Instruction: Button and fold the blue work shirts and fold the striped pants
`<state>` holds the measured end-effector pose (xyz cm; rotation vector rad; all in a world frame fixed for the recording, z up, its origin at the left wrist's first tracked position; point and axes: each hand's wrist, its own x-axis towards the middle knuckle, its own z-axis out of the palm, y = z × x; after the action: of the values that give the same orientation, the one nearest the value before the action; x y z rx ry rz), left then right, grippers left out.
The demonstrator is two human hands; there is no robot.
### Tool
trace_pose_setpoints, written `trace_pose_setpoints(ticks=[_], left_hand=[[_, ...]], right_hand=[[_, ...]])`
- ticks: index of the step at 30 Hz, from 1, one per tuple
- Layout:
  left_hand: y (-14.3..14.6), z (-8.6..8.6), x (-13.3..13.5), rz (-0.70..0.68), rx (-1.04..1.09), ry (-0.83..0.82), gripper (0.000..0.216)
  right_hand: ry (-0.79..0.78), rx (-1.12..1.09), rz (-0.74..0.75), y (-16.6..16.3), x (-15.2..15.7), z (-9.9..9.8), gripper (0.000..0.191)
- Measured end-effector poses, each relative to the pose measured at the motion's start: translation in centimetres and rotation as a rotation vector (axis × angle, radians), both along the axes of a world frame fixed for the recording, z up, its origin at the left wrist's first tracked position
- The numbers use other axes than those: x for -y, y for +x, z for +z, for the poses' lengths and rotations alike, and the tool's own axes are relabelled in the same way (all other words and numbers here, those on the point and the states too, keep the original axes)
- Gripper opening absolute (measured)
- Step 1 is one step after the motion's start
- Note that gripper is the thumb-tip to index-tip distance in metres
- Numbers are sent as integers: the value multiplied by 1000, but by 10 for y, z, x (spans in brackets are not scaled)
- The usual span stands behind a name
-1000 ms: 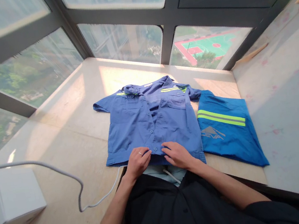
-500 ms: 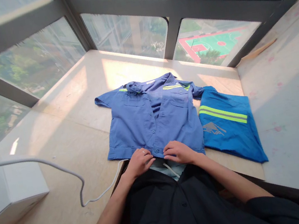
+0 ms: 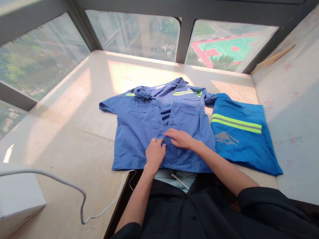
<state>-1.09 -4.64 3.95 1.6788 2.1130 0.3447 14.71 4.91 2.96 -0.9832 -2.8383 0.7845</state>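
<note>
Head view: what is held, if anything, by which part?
Left hand and right hand touch the spread shirt at its front opening; whether either grips is unclear.

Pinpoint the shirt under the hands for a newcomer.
Below the windows runs a pale ledge. On it, left of the folded bright-blue garment, lies the shirt. Unlike that neighbour, it is purplish-blue and spread out, short sleeves showing.
</note>
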Motion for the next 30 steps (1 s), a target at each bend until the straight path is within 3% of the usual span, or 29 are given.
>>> trace_pose_setpoints(ticks=[4, 8, 13, 21, 27, 30], left_hand=[[-2, 2, -6, 44, 4, -53, 33], [-5, -1, -14, 33, 29, -9, 20], [-5, -5, -19, 26, 87, 68, 12], [-8, -4, -22, 79, 348, 97, 9], [-10, -11, -26, 51, 517, 126, 12], [-11, -15, -29, 64, 565, 79, 14]], right_hand=[[80, 167, 78, -2, -8, 11, 38], [152, 189, 168, 0, -14, 17, 23], [144, 94, 289, -1, -19, 13, 41], [163, 126, 332, -2, -28, 15, 15], [109, 3, 328, 3, -27, 19, 15], [111, 42, 310, 5, -29, 20, 28]])
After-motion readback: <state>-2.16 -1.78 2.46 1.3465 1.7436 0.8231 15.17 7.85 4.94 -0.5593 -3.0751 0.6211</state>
